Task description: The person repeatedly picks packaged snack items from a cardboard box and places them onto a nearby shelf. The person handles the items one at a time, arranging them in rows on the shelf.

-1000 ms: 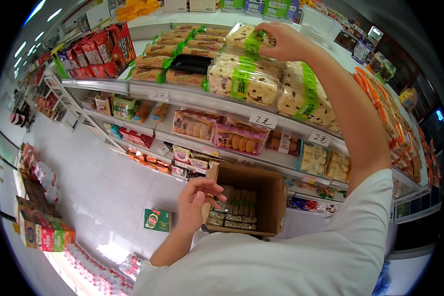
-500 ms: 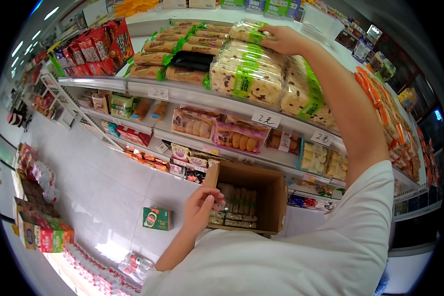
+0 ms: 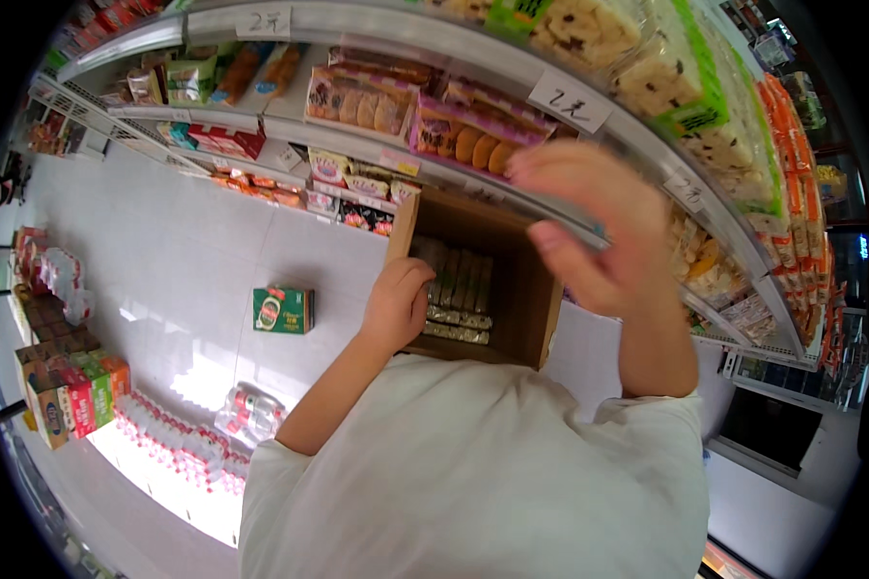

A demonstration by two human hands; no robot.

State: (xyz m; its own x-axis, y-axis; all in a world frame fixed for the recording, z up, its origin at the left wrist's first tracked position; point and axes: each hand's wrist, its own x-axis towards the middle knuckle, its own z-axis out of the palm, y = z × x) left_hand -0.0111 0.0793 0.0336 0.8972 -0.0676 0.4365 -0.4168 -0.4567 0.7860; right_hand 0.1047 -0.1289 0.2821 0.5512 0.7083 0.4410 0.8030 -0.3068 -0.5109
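Right hand [image 3: 613,227] (blurred) now off the snack packs [image 3: 589,37], spread near the carton [image 3: 529,304], left hand [image 3: 396,304] at its edge, grip unclear

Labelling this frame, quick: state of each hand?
Left hand: fingers curled at the left edge of the carton; grip cannot be told.
Right hand: open, blurred, nothing visible in it.

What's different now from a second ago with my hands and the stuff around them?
Your right hand has let go of the clear-wrapped pale cakes with green bands and come down, open, toward the open brown cardboard box. Your left hand has moved to its left edge. The view has tipped downward. The wrapped packs inside and the green carton on the floor look unchanged.
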